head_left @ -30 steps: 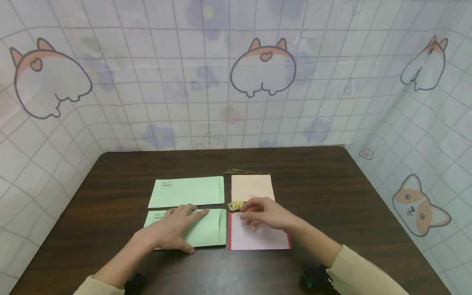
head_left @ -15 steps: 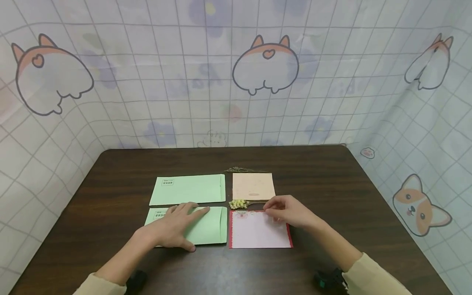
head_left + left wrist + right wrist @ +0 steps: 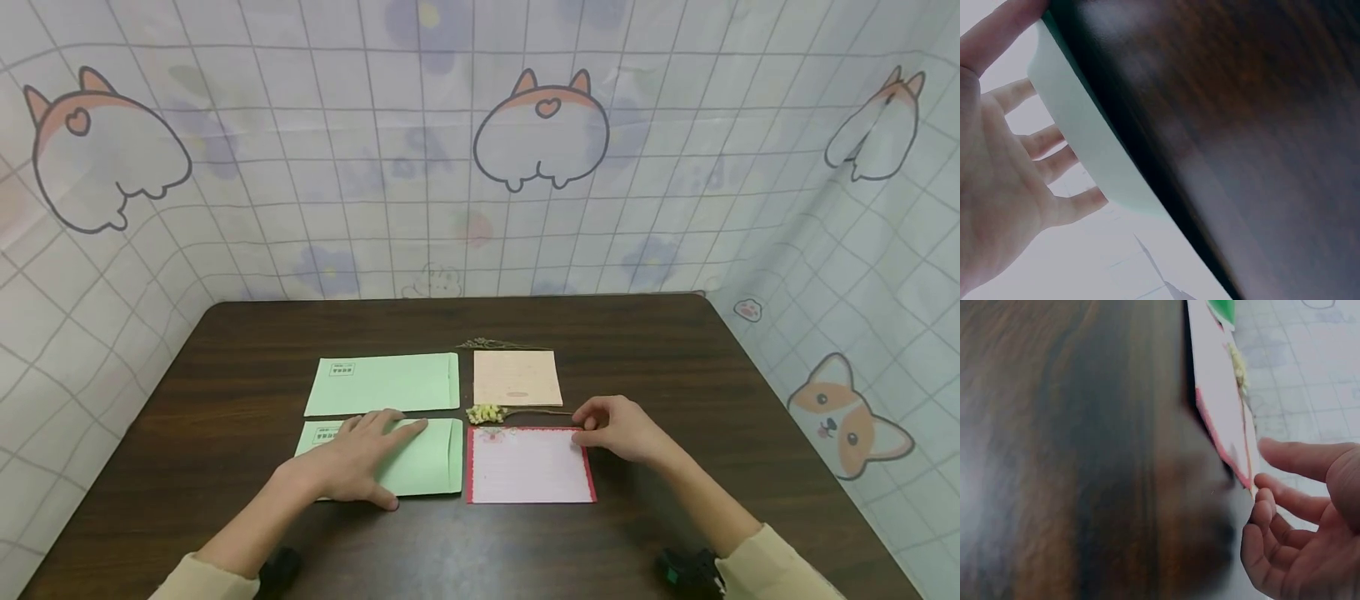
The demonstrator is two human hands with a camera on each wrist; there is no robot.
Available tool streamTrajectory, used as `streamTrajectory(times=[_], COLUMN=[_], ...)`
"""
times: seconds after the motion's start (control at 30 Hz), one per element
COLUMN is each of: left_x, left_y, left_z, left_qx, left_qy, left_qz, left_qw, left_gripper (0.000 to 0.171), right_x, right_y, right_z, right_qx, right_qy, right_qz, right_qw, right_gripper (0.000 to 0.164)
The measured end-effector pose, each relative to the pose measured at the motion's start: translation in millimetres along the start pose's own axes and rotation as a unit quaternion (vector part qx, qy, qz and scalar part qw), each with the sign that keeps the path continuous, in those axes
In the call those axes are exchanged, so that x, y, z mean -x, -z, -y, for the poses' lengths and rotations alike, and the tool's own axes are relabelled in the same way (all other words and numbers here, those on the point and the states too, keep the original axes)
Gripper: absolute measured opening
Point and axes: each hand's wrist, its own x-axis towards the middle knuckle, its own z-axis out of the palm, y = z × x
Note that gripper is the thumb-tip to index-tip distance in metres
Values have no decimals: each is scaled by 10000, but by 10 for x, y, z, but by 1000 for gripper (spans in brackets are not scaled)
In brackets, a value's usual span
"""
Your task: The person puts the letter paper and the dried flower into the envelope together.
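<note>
My left hand [image 3: 345, 458] lies spread over the lower light green envelope [image 3: 420, 458], fingers out across its top and thumb at its lower edge. In the left wrist view, the fingertips rest along the edge of that envelope [image 3: 1079, 119]. A yellow flower sprig [image 3: 487, 413] lies sideways between a beige card [image 3: 517, 379] and a white card with a red border [image 3: 531, 467]. My right hand [image 3: 618, 429] is at the free end of its thin stem. In the right wrist view, thumb and index fingertips stand apart, other fingers loosely curled.
A second light green envelope [image 3: 382, 385] lies behind the first. A thin dried sprig [image 3: 502, 344] lies above the beige card. Everything rests on a dark wooden table [image 3: 637, 350], with a patterned cloth [image 3: 330, 167] hanging behind it.
My right hand has moved right, from over the flower sprig and white card to the stem's end, uncovering both. The left hand has stayed on the envelope.
</note>
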Motion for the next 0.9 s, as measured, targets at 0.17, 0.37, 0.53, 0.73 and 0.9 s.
streamTrajectory(times=[0.17, 0.37, 0.53, 0.73, 0.9], left_x=[21, 19, 23, 31, 33], left_y=[-23, -18, -5, -9, -20], left_z=[16, 32, 33, 47, 58], left_qx=[99, 96, 53, 53, 9], left_qy=[3, 7, 9, -45, -98], left_qz=[46, 66, 10, -74, -123], left_qw=[9999, 9999, 10000, 9999, 9999], left_gripper=[103, 104, 103, 103, 102], right_x=[19, 0, -12, -24, -26], right_y=[-48, -70, -61, -63, -40], right_z=[-59, -52, -35, -21, -36], right_qx=[416, 822, 953, 734, 199], right_qy=[-73, 109, 129, 25, -37], right_qz=[3, -174, -219, -154, -39], right_qw=[9991, 9964, 9951, 9972, 9998], right_gripper=[23, 17, 17, 16, 10])
